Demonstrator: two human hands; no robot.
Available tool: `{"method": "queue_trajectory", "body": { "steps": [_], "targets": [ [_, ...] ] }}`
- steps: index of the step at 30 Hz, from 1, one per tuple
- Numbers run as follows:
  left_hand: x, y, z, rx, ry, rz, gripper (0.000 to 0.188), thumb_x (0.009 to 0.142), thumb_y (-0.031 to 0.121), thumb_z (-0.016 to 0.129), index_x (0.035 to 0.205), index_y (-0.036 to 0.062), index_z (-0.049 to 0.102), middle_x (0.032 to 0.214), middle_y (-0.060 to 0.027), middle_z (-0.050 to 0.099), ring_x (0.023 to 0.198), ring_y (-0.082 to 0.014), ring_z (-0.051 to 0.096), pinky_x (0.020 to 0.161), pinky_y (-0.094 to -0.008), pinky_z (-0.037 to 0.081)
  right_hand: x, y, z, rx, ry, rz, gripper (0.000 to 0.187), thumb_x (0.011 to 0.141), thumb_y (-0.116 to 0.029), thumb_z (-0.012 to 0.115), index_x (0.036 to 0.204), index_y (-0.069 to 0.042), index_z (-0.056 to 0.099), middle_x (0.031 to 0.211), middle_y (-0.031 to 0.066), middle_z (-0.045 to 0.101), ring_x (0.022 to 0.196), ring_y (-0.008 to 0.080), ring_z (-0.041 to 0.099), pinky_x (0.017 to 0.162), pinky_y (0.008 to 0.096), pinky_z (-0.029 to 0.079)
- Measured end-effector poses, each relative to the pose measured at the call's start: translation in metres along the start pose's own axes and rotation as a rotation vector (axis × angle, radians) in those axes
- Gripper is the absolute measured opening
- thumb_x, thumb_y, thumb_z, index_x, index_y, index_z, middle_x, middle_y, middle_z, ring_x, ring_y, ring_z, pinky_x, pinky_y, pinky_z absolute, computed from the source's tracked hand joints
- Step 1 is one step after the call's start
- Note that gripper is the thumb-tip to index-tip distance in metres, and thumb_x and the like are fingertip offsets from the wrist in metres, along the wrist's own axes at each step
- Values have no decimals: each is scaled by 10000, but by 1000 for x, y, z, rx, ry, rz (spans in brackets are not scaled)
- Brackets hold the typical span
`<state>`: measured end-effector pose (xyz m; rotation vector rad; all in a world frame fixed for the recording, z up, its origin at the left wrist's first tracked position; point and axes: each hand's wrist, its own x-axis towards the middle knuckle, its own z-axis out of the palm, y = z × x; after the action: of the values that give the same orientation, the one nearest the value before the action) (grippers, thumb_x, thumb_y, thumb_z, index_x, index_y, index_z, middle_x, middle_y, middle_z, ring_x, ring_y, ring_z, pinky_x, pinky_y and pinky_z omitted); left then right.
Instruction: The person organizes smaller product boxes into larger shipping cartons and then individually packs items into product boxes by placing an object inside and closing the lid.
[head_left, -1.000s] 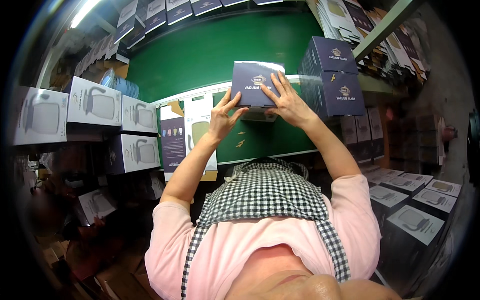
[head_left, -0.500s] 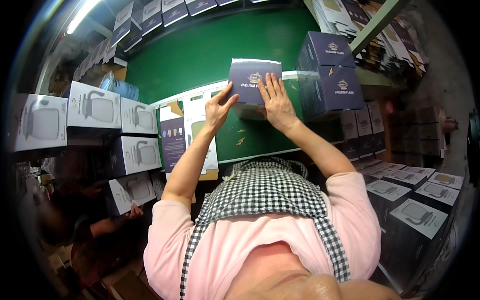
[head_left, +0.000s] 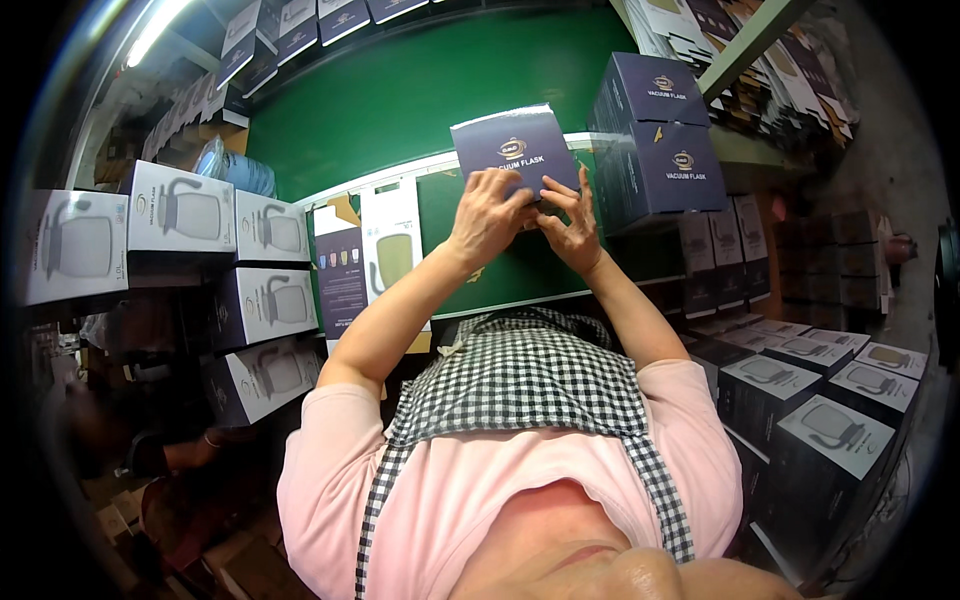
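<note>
A dark purple carton (head_left: 512, 140) with a gold emblem stands tilted on the green bench in front of me. My left hand (head_left: 488, 222) has its fingers curled over the carton's near edge; some fingertips are blurred. At the same edge, towards the right corner, my right hand (head_left: 573, 226) bends its thumb and forefinger against the carton while another finger points up. The part between my hands is mostly hidden by the fingers. Flat printed carton blanks, one purple (head_left: 341, 275) and one white (head_left: 392, 245), lie to the left.
Two purple cartons (head_left: 672, 150) are stacked right of my hands. White-faced cartons (head_left: 180, 212) stand at left, more cartons (head_left: 835, 430) at lower right. A pale strip (head_left: 395, 175) crosses the green bench (head_left: 440, 80). Another person's arm (head_left: 190, 455) shows at lower left.
My hands have slid from the carton's sides and front to its near edge, closer together, fingers now bent. The carton has tilted. At left, the other person's hand has left a white-faced carton.
</note>
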<state>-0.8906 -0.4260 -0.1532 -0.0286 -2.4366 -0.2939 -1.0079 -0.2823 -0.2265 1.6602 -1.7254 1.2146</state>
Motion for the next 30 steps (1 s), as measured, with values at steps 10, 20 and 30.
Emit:
{"method": "queue_trajectory", "body": {
  "steps": [10,20,30],
  "targets": [
    [-12,-108,44,-130,207,-651,630,813,368,787,1196,-50,511,1149,-208,611,1127,-331,547,945,-445,453,15,-11,10,-252,-155,80,444,826,-270,718,1253,-167,651,1300,64,585,1240,215,520,1058,411,349],
    [7,-113,27,-1003,-198,-1036,623,840,410,760,1196,-21,485,1086,-172,616,936,-203,630,789,-320,521,15,4,2,-223,-156,-5,405,831,-280,714,1224,-189,679,1302,25,616,1186,200,545,992,380,379],
    [1,-120,34,-1066,-151,-1057,615,846,440,736,1205,41,437,1116,-150,602,943,-219,640,757,-374,541,20,-1,8,-111,2,55,260,769,-189,769,1027,-161,755,1144,-10,697,999,160,632,882,314,409]
  ]
}}
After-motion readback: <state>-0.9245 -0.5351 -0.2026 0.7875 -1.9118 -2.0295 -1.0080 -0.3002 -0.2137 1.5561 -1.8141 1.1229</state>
